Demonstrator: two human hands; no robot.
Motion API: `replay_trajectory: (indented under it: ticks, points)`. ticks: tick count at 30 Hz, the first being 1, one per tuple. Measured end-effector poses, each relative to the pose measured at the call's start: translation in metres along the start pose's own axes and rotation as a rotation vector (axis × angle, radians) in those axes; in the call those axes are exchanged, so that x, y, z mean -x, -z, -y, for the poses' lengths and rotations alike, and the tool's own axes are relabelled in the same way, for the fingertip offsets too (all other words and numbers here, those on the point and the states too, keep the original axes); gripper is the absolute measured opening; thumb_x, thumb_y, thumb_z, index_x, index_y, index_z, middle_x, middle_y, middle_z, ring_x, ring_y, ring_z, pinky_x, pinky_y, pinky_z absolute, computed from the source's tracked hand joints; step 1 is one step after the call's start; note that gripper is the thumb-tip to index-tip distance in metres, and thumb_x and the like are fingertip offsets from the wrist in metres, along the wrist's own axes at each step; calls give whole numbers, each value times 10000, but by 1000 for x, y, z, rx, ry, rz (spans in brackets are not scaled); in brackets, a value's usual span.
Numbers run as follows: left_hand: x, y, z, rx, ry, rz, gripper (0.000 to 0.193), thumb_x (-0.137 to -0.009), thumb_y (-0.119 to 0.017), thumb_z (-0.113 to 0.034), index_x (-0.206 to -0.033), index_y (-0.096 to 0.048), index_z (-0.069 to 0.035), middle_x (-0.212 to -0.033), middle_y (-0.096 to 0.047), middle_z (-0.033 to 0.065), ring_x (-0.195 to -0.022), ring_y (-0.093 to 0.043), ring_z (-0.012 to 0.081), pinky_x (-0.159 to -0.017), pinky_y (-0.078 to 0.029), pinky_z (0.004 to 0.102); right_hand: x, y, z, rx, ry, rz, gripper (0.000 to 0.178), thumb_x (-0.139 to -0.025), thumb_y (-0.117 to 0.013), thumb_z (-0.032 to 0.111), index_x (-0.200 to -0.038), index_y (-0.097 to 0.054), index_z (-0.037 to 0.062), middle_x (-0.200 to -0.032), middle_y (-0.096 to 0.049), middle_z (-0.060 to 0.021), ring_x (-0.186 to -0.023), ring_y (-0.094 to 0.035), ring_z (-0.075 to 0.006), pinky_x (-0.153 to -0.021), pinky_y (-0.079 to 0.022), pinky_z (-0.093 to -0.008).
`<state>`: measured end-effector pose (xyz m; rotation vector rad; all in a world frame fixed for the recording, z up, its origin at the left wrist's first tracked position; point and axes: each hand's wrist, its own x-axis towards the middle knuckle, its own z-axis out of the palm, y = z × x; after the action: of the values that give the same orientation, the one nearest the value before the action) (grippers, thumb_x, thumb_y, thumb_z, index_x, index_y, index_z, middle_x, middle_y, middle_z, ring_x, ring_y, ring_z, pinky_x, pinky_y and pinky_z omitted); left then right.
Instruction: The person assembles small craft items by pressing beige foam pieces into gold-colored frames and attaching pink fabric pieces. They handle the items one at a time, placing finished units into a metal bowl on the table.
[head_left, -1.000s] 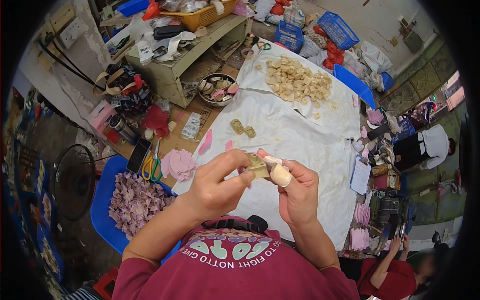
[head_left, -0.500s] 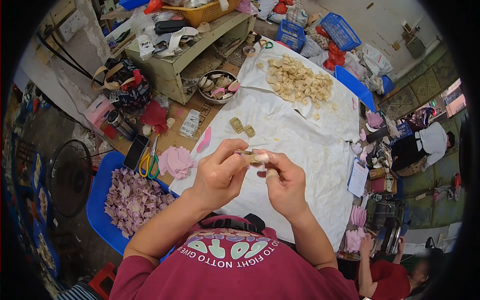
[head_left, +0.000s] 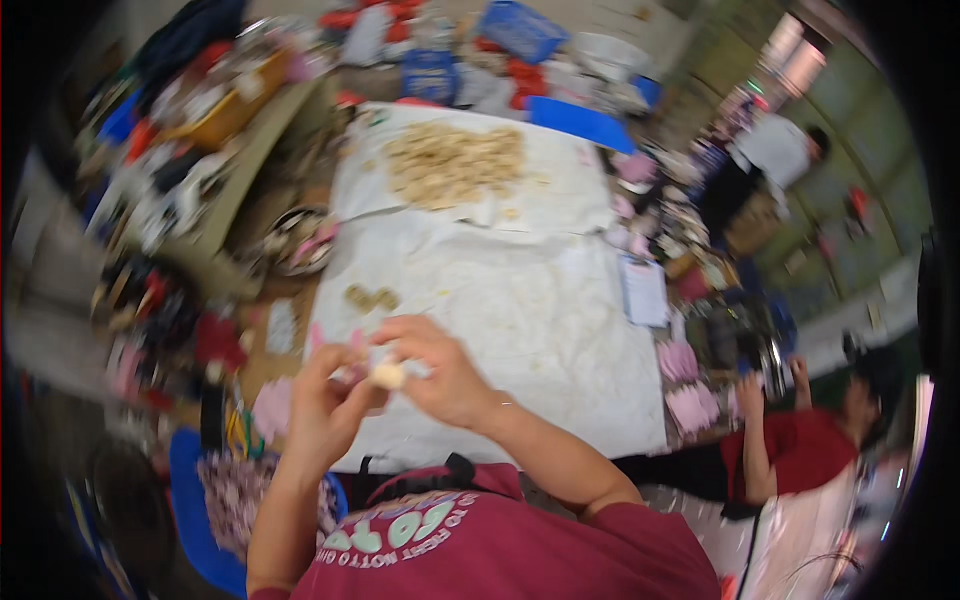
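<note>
My left hand (head_left: 328, 405) and my right hand (head_left: 440, 378) meet over the near left edge of the white-covered table (head_left: 510, 300). Both are closed, fingertips pinched round a small cream piece (head_left: 388, 376) with something white and pinkish beside it; motion blur hides its kind. Just beyond my hands lie two small olive-brown pieces (head_left: 372, 298). Left of my left hand is a stack of pink scalloped sheets (head_left: 272, 408). Below it, partly behind my left forearm, stands a blue tub (head_left: 188, 500) full of purple-and-white pieces (head_left: 235, 490).
Cream pieces (head_left: 455, 165) are heaped at the table's far end. A metal bowl (head_left: 300, 240) stands off its left edge, scissors (head_left: 240, 430) nearer me. A clipboard (head_left: 645, 292) lies at the right edge. One person (head_left: 800, 450) sits at right; another (head_left: 765, 160) bends over farther back.
My view has turned to the right. Both hands have shifted left and nearer me, toward the tub. A cream face of the held piece now shows where an olive-brown edge was seen.
</note>
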<state>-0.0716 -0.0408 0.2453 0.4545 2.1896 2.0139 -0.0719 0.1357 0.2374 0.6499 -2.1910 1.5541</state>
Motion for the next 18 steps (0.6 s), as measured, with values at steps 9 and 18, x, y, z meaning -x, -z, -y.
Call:
replay_trajectory:
  ticks: [9, 18]
  points:
    - [-36, -74, -5, 1080, 566, 91, 488, -978, -460, -354, -1361, -379, -63, -1134, -593, 111, -995, -624, 258, -764, -567, 415, 26, 50, 2, 394, 196, -370, 110, -764, -668, 34, -831, -581, 35, -1094, -611, -122, -1055, -555, -306, -905, -429, -412]
    - [-48, -148, -34, 714, 282, 220, 626, -964, -420, -347, -1506, -133, -223, -1048, -585, 84, -726, -594, 143, -512, -481, 262, 52, 84, -7, -524, -347, -399, 349, -943, -533, 142, -1285, -562, 80, -1477, -361, -61, -916, -549, -52, -668, -468, -241]
